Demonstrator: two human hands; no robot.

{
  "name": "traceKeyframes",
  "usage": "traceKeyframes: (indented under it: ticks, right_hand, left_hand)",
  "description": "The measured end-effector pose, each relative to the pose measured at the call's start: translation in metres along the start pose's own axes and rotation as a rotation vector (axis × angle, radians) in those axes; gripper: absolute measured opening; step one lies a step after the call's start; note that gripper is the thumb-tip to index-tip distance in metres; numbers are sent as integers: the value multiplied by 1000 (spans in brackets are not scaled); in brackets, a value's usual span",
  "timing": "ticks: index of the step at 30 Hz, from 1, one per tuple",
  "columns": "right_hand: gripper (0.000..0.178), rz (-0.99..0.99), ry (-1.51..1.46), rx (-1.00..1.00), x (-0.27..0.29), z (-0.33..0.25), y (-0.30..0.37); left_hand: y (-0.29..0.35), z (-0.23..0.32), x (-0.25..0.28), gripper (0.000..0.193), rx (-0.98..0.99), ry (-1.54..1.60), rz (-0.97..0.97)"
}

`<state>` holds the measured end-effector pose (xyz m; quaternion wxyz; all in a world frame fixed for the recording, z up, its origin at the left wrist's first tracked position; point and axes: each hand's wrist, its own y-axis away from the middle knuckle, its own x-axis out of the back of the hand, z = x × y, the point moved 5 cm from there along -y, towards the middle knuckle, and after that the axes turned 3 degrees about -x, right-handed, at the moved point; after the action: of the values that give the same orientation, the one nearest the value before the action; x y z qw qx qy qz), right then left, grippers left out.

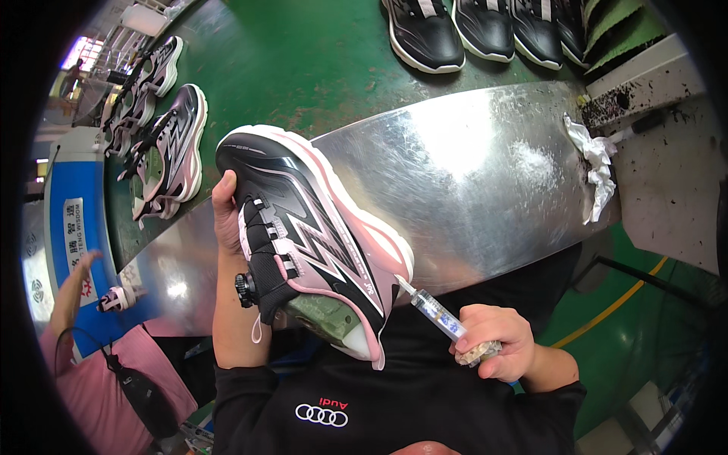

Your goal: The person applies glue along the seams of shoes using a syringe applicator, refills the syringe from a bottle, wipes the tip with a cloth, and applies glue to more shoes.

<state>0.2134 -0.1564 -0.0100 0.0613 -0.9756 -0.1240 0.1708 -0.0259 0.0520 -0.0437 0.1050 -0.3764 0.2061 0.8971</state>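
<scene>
A black, grey and pink sneaker is tilted in front of me, toe up and left, its white-and-pink sole turned to the right. My left hand grips it from the laced side; the thumb shows, the other fingers are hidden behind the shoe. A black dial sits by the tongue, and a green last fills the opening. In my right hand is a clear syringe, fingers wrapped round its rear end. Its narrow tip meets the heel area near the sole edge; exact contact is hard to tell.
Under the shoe lies a shiny metal sheet on a green table. Black shoes line the far edge; pink-and-black sneakers stand at left. Crumpled white tissue lies at right. A person in pink is at lower left.
</scene>
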Motion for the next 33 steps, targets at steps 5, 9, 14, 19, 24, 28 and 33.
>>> traceKeyframes:
  ticks: [5,9,14,19,24,28,33]
  right_hand:
    - [34,-15,37,42,5,4,0]
    - [31,7,25,65,8,9,0]
    - [29,13,40,66,8,15,-4]
    - [28,32,100,86,2,20,-10]
    - [32,58,115,134,-7,25,-12]
    - [32,69,126,155,-14,27,-13]
    - [31,65,164,163,-21,26,-13]
  left_hand:
    - [5,5,9,51,-9,-22,41]
    - [18,20,28,55,76,-116,23]
    - [45,53,88,55,74,-446,112]
    - [85,68,95,48,-2,-668,183]
    - [120,62,92,40,-13,-732,278]
    - [143,50,77,26,15,-672,341]
    - [169,41,78,26,70,-537,407]
